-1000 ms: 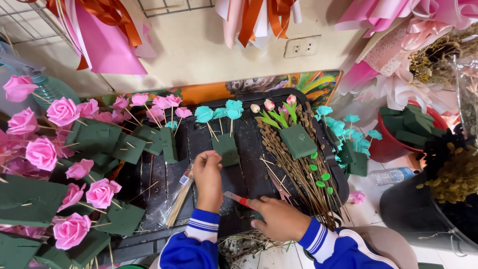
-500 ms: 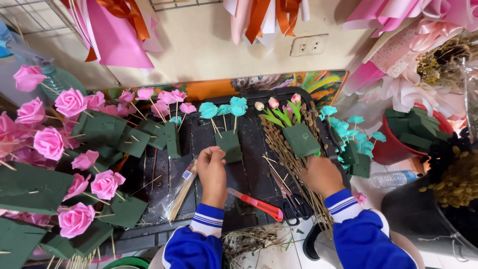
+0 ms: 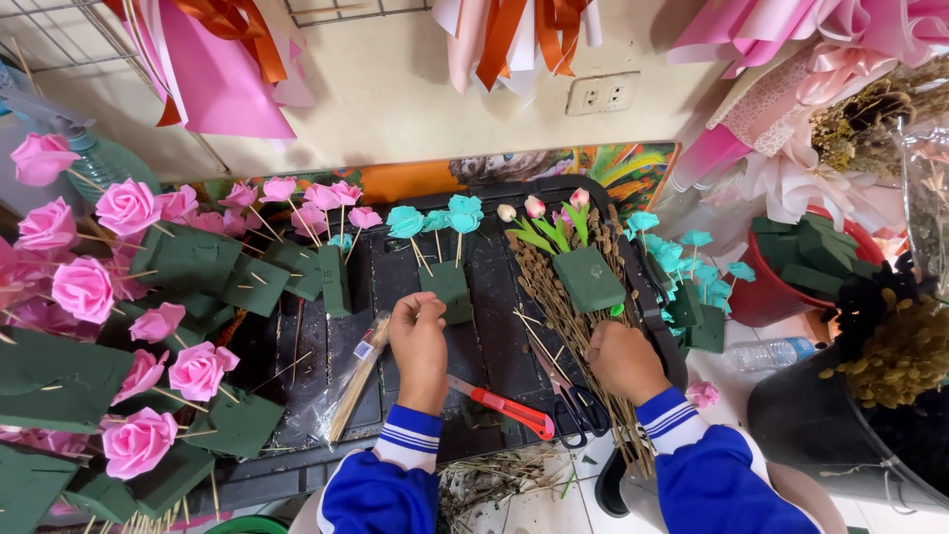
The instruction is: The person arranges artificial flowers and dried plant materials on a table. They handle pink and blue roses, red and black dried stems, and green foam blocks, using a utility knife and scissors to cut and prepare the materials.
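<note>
Both our hands are low over the black tray (image 3: 494, 297) on the table. Our left hand (image 3: 419, 341) is curled, and its fingertips pinch what seems to be a thin wooden stick just below the small green foam block (image 3: 447, 285) that carries the teal paper roses (image 3: 435, 218); the stick is too thin for us to see clearly. This block lies straight ahead of the left hand, nearly touching it, and its flower sticks point away from us and lean a little to the left. Our right hand (image 3: 625, 361) is closed in a loose fist and rests on the bundle of brown twigs (image 3: 563, 326); we cannot tell if it really grips them. The long axis of the bundle runs from near us up and slightly left, toward the foam block with tulip buds (image 3: 585, 277), which stands just ahead of the right hand. Between the two hands lie a red cutter knife (image 3: 499, 407) and black scissors (image 3: 573, 410), closer to the right hand.
</note>
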